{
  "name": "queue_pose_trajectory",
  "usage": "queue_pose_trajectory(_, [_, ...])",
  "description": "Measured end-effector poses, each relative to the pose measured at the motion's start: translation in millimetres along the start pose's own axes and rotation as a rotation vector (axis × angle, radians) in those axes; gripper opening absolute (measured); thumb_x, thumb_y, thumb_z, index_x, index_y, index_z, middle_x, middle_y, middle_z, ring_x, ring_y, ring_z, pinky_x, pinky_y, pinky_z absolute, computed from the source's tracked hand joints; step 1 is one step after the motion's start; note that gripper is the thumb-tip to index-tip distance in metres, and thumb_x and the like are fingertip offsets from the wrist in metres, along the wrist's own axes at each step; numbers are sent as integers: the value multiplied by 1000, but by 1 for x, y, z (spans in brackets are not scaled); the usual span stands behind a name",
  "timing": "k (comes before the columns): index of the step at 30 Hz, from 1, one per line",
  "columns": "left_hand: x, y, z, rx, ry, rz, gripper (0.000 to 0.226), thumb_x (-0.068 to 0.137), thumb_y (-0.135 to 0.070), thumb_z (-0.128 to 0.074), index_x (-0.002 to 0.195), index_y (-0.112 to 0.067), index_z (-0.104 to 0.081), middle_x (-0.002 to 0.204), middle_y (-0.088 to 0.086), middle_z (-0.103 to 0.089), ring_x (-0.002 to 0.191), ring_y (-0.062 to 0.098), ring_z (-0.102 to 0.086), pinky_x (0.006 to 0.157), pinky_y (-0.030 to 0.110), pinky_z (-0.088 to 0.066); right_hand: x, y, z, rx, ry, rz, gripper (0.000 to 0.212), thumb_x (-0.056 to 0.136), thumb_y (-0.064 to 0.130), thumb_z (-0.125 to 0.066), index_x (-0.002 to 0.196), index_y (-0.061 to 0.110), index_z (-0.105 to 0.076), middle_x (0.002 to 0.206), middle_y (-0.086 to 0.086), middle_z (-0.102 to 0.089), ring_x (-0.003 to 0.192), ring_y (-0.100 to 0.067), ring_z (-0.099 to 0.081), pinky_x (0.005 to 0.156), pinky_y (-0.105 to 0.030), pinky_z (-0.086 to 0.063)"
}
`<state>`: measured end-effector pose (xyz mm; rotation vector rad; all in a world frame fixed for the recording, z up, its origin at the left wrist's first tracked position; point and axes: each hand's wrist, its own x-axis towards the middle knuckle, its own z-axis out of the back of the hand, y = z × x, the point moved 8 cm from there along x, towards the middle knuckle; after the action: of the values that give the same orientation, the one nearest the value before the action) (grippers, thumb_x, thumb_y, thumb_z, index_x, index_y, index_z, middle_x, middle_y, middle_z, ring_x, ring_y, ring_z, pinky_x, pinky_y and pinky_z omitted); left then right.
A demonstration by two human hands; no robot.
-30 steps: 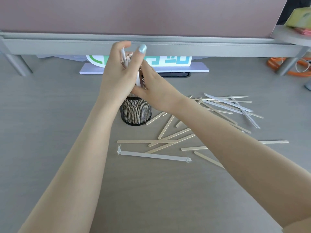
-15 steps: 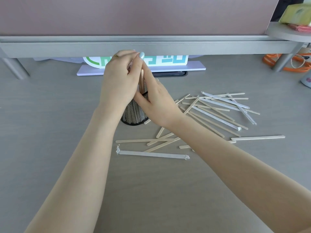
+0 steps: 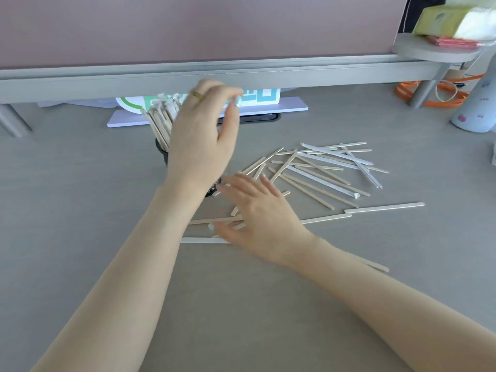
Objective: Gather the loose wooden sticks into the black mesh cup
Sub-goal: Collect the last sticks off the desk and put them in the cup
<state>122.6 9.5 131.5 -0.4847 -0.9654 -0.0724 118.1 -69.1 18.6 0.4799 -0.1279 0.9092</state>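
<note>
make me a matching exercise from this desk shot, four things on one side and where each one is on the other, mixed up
Things:
1. black mesh cup
2. right hand
3. orange cable
4. left hand

Places:
A. far right of the desk, coiled by the shelf leg
B. spread flat over the loose wooden sticks
C. raised in front of the cup, fingers open
D. mostly hidden behind the left hand, with a bundle of sticks standing in it

Pairs: 1-D, 2-B, 3-A, 4-C
</note>
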Motion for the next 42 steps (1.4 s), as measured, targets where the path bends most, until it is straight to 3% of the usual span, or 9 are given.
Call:
queue_pose_trajectory(4, [-14, -21, -11, 73, 53, -133, 25, 91, -12, -46, 91, -1, -69, 94, 13, -68, 96, 25, -58, 90, 29, -40, -18, 8, -15, -83, 156, 74, 53, 84, 46, -53, 130, 19, -53, 144, 2, -44, 139, -18, -32, 116, -48, -5])
queue_pose_trajectory(9, [-22, -13, 0, 223, 24, -102, 23, 90, -14, -49, 94, -5, -70, 101, 10, -68, 116, 30, -56, 106, 39, -26, -27, -5, -4, -118, 34, 56, 25, 73, 29, -57, 89, 19, -73, 98, 2, -73, 94, -22, -69, 101, -57, -37])
queue_pose_trajectory(13, [-37, -16, 11, 210, 11, -122, 23, 91, -11, -49, 96, -2, -70, 103, 14, -67, 114, 30, -54, 104, 33, -31, -33, -25, 7, -176, 29, 3, 24, 81, 22, -47, 86, 16, -69, 90, -1, -69, 88, -28, -67, 104, -52, -36])
queue_pose_trajectory(16, [-74, -35, -9, 144, 222, -241, 27, 91, -15, -47, 102, -2, -68, 106, 13, -67, 111, 26, -55, 97, 37, -41, -38, -30, 14, -195, 5, -2, 22, 78, 24, -48, 80, 17, -69, 85, 0, -69, 80, -26, -68, 95, -51, -45])
queue_pose_trajectory(20, [-125, -24, -43, 220, 646, -201, 60, 83, -48, -47, 130, -11, -52, 133, 5, -53, 127, 16, -39, 109, 26, -24, -50, -44, 28, -140, -17, -17, 39, 79, 38, -52, 111, 18, -63, 117, 1, -65, 110, -23, -61, 106, -46, -35])
queue_pose_trajectory(24, [-138, 4, -47, 269, 789, -3, 98, 66, -75, -34, 148, -24, -19, 157, -7, -16, 145, 9, -2, 114, 19, 2, -70, -74, 35, -202, 147, -87, 75, 81, 63, -47, 144, 29, -26, 155, 7, -24, 145, -17, -15, 119, -44, -2])
queue_pose_trajectory(28, [-144, 16, -52, 269, 845, 144, 106, 59, -81, -26, 149, -30, -6, 159, -11, -3, 145, 5, 8, 114, 22, 2, -91, -106, 45, -270, 219, -155, 92, 70, 78, -29, 147, 33, -7, 159, 10, -4, 147, -17, 3, 118, -47, 7])
queue_pose_trajectory(35, [-137, 19, -73, 343, 907, 168, 110, 54, -86, -21, 149, -33, -1, 160, -8, -2, 146, 12, 6, 118, 39, 0, -109, -166, 58, -212, 357, -457, 114, 52, 88, -37, 146, 40, 6, 157, 16, 12, 145, -14, 17, 113, -58, 14])
queue_pose_trajectory(42, [-127, 10, -107, 310, 966, 147, 103, 59, -83, -7, 149, -33, 2, 160, -4, -1, 147, 16, -2, 119, 39, -2, -97, -147, 47, -168, 296, -343, 90, 72, 77, -34, 147, 34, -11, 159, 12, -7, 147, -12, 1, 119, -43, 4])
